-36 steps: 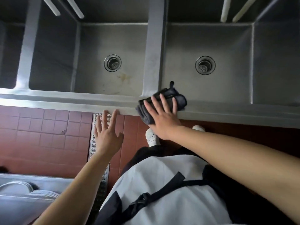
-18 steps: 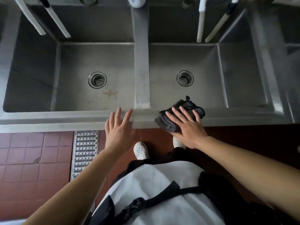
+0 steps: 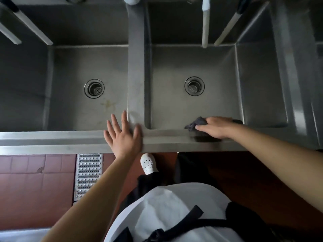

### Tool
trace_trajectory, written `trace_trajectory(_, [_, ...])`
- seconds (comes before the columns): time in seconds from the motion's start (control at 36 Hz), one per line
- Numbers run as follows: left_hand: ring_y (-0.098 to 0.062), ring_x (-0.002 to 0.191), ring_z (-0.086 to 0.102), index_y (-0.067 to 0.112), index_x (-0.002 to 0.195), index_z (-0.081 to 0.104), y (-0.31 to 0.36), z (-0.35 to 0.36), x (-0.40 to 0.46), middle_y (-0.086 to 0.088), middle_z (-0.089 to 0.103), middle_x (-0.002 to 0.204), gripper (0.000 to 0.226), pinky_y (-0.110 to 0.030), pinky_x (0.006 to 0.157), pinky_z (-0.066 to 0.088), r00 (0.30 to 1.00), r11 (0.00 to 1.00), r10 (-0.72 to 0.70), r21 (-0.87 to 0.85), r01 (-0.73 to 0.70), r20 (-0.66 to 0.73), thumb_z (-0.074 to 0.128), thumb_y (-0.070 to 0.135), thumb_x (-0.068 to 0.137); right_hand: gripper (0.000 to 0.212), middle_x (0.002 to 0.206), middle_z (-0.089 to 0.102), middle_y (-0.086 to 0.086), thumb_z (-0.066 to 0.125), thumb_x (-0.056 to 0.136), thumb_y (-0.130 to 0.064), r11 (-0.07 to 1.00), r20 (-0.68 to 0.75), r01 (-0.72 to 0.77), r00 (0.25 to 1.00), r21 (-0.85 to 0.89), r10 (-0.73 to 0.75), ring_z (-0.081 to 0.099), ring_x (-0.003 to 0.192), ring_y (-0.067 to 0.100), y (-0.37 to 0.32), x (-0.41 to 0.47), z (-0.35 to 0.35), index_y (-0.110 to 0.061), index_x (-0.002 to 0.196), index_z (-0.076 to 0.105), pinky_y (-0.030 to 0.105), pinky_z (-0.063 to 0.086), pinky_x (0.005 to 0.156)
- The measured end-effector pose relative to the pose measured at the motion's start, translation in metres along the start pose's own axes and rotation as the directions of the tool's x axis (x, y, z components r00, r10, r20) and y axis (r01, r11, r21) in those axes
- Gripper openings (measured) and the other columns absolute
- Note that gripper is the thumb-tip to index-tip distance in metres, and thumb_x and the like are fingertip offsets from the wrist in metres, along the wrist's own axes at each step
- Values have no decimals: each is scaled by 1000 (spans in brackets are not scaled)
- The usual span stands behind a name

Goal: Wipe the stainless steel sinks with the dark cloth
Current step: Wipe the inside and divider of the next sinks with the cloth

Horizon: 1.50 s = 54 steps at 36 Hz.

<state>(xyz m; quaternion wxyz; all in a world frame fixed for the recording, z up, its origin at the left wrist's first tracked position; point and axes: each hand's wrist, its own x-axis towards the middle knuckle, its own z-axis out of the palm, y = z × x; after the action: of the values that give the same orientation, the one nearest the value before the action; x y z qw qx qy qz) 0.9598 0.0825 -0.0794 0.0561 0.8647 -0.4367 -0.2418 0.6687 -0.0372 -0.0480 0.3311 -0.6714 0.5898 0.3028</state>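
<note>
I see my right hand point(image 3: 215, 127) pressing the bunched dark cloth point(image 3: 196, 123) flat-palmed on the right sink's near rim point(image 3: 166, 137), my left hand point(image 3: 123, 137) spread (empty) beside the divider point(image 3: 136, 67); unpinched, the cloth could slide into the basin.

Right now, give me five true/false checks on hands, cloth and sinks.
1. The right hand presses the cloth on the front rim. True.
2. The left hand holds a sponge. False: it lies flat and empty on the rim.
3. Each sink has a drain. True.
4. The cloth lies over the left sink's drain. False: it is at the right sink's front edge.
5. The left sink floor has a yellowish stain. True.
</note>
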Motion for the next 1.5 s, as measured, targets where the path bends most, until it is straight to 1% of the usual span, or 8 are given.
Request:
trace_trajectory(0.22, [-17,154,-6,49,155,5,17,15,7,5,0,168,64,-48,123,-4,964,965,-224,102,240,-147,22,64,96,41,123,64,10,54,94,-54,758,177,-46,980,650,-93,56,98,22,-53,61,6,-20,115,63,28,38,76])
trace_trajectory(0.39, [-17,154,2,48,155,11,17,19,8,7,14,166,63,-48,124,1,952,963,-228,95,251,-202,25,63,95,54,145,52,9,51,99,-48,330,119,-124,992,936,35,50,130,29,-95,134,-6,-18,144,47,32,37,104])
trace_trajectory(0.64, [-18,153,8,43,154,22,17,22,9,5,26,163,65,-49,123,5,937,963,-244,55,265,-251,32,62,92,32,122,59,-11,50,103,-32,21,-355,355,935,935,-28,56,108,0,-208,199,-99,-24,134,50,13,41,88])
trace_trajectory(0.89, [-21,152,15,40,152,29,17,21,10,3,33,160,63,-52,122,7,937,962,-244,62,267,-249,32,62,93,34,134,52,-13,47,104,-33,112,-426,418,902,902,64,47,118,-6,-220,127,-41,-27,137,46,2,33,90])
trace_trajectory(1.06, [-22,152,15,39,152,28,17,21,10,3,35,160,64,-54,122,8,942,963,-240,67,262,-234,32,62,93,41,149,48,-8,46,103,-34,102,-372,373,928,922,-30,43,137,3,-202,68,2,-22,142,46,28,31,117])
trace_trajectory(1.28, [-23,152,11,42,153,22,15,22,11,4,32,161,63,-52,122,0,953,966,-229,71,247,-197,29,63,94,38,142,56,-5,43,106,-30,252,-250,288,953,924,-171,49,132,5,-176,47,8,-19,141,49,25,34,114])
trace_trajectory(1.42, [-26,151,12,43,153,21,15,19,10,3,30,162,62,-52,120,-7,965,976,-204,46,214,-163,26,62,94,31,131,61,-11,47,103,-31,237,-120,165,974,957,-193,55,123,2,-164,33,13,-23,132,55,22,40,104])
trace_trajectory(1.5, [-25,153,4,45,155,13,14,14,8,3,18,166,65,-51,119,-11,974,980,-198,3,200,-109,23,62,93,23,107,75,-6,51,100,-26,177,-80,109,984,978,-161,71,94,3,-162,16,15,-15,112,66,10,49,65])
